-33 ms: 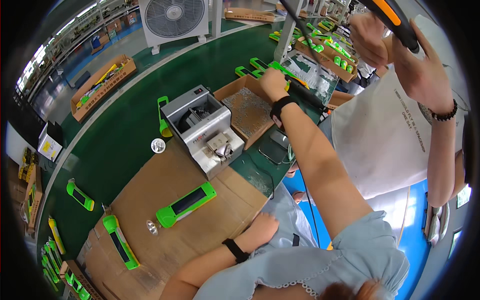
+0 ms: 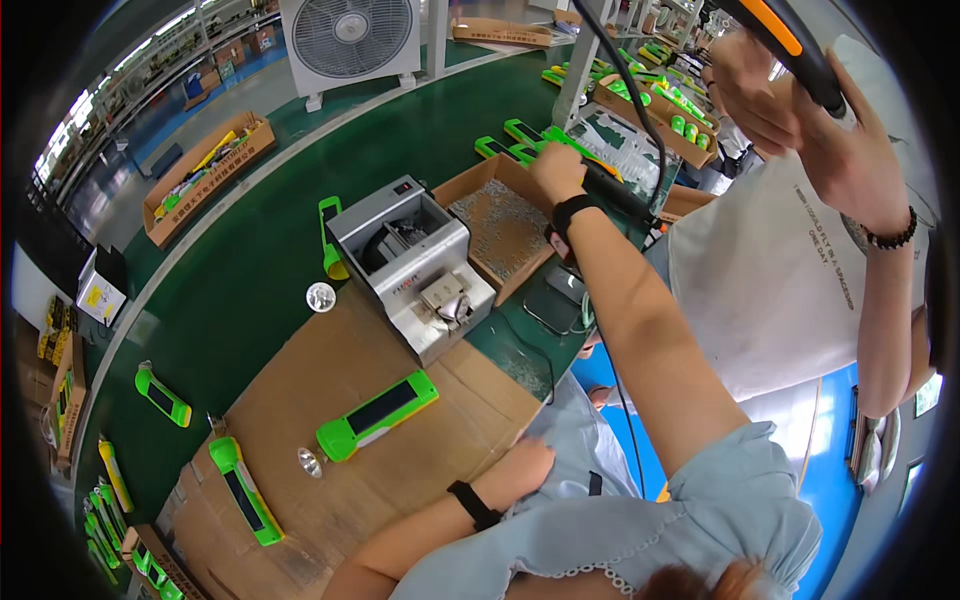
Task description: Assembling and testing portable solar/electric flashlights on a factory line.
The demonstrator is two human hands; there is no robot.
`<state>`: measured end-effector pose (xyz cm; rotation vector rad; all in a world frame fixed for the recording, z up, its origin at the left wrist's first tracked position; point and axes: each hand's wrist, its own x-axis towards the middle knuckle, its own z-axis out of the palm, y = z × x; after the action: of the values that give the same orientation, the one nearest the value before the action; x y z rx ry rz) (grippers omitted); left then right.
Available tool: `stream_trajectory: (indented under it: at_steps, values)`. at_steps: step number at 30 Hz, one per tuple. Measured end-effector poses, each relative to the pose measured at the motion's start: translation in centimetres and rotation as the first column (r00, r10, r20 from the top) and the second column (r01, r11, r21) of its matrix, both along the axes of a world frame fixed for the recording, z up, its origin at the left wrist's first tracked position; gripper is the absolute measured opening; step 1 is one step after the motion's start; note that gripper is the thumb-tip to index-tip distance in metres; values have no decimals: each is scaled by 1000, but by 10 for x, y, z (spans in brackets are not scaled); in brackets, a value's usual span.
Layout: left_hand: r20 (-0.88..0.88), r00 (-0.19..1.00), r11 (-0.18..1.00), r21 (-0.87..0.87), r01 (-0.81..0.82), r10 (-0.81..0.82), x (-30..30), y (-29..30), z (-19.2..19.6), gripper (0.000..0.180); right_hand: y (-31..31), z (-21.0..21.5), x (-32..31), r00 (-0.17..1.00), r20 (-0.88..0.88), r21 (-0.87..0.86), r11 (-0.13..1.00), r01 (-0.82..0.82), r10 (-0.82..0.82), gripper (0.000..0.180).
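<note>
The black cylindrical tool (image 2: 618, 195) lies just beside your right hand (image 2: 557, 170), past the far right corner of a cardboard box (image 2: 520, 283) holding small metal parts (image 2: 490, 215). Your right hand is curled, its fingers turned away, so you cannot tell whether it grips anything; green lamp cases (image 2: 522, 131) lie just beyond it. Your left hand (image 2: 525, 465) rests loosely folded by the table's near edge, apparently with nothing in it, though its fingertips are hidden.

Left of the box stands a grey metal machine (image 2: 420, 270). Nearer you, a cardboard sheet (image 2: 270, 400) bears a green lamp (image 2: 378, 412) with a silver reflector (image 2: 310, 462) near its left end, and a second lamp (image 2: 245, 490) farther left. To your right, a co-worker (image 2: 760, 280) holds up a black-and-orange tool (image 2: 800, 55).
</note>
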<state>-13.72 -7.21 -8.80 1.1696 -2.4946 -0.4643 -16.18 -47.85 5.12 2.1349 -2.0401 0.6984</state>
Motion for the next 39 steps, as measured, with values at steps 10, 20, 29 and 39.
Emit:
stream_trajectory:
  at_steps: [10,20,29,39]
  values:
    - [-260,949,901,345,264,-178,-5,-7,-3,19,-85,-12,-27,929,-367,527,834,164,49,46]
    - [-435,875,834,388,394,-211,-14,-3,-29,26,-169,27,21,852,-474,635,756,158,221,42]
    - [-355,904,827,412,382,-240,-15,0,-7,26,-195,-9,41,772,-621,531,799,282,139,66]
    - [-194,953,857,420,297,-235,-5,2,2,24,-152,20,39,951,-308,363,925,109,9,69]
